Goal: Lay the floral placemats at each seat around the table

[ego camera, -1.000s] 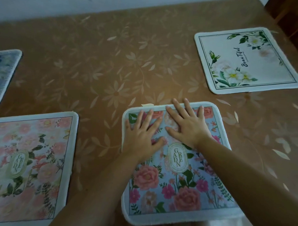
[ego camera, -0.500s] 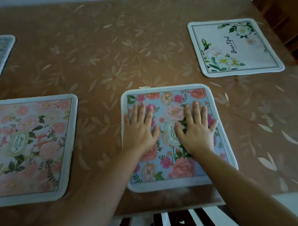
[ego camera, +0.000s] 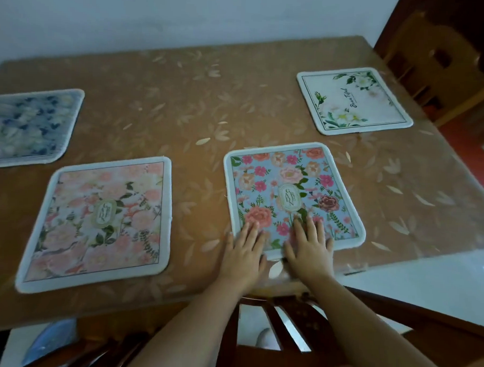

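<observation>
Several floral placemats lie flat on the brown table (ego camera: 200,103). A blue placemat with pink roses (ego camera: 287,191) sits near the front edge. My left hand (ego camera: 244,252) and my right hand (ego camera: 310,250) rest flat on its near edge, fingers spread, holding nothing. To its left lies a pink floral placemat (ego camera: 103,219). A dark blue floral placemat (ego camera: 30,122) is at the far left. A white placemat with green leaves (ego camera: 352,100) lies at the far right.
A wooden chair back (ego camera: 285,318) stands just below my hands at the table's front edge. Another wooden chair (ego camera: 434,61) stands at the far right corner. A white wall runs behind the table. White floor tiles (ego camera: 425,280) show on the right.
Both hands slid toward me across the blue placemat, from its far part to its near edge. The view pulled back, showing the whole table and chairs.
</observation>
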A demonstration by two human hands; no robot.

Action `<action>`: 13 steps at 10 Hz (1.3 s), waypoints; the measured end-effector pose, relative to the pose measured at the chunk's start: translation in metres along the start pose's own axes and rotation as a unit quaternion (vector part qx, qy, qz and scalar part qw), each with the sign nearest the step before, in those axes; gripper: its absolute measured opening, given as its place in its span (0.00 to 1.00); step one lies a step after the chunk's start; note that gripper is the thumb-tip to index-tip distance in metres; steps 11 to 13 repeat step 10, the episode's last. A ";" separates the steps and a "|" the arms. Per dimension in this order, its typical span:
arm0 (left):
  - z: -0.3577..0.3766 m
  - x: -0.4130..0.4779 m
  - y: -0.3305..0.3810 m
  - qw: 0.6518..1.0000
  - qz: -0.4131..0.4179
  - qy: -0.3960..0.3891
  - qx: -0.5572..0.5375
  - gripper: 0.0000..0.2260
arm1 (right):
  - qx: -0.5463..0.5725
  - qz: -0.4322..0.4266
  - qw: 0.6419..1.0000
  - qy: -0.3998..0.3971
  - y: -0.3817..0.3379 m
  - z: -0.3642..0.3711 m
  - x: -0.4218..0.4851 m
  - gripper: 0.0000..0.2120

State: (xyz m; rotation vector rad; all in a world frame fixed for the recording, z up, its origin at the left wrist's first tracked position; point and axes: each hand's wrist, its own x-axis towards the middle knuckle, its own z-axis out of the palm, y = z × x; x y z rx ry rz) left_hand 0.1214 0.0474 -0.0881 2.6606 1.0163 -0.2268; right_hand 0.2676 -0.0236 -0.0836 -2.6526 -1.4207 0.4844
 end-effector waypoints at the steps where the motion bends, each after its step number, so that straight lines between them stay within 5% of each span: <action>1: -0.022 -0.019 -0.018 0.999 -0.029 0.020 -0.020 0.22 | 0.035 -0.018 0.999 0.010 -0.023 -0.013 -0.016 0.26; 5: -0.118 -0.140 -0.091 0.968 -0.067 0.239 -0.040 0.22 | 0.052 -0.155 0.976 0.143 -0.171 -0.074 -0.092 0.21; 8: -0.128 -0.219 -0.121 0.962 -0.097 0.244 -0.071 0.22 | 0.019 -0.154 0.968 0.196 -0.234 -0.073 -0.156 0.20; 13: -0.136 -0.255 -0.114 0.954 -0.101 0.269 -0.088 0.22 | 0.037 -0.162 0.965 0.203 -0.242 -0.074 -0.198 0.20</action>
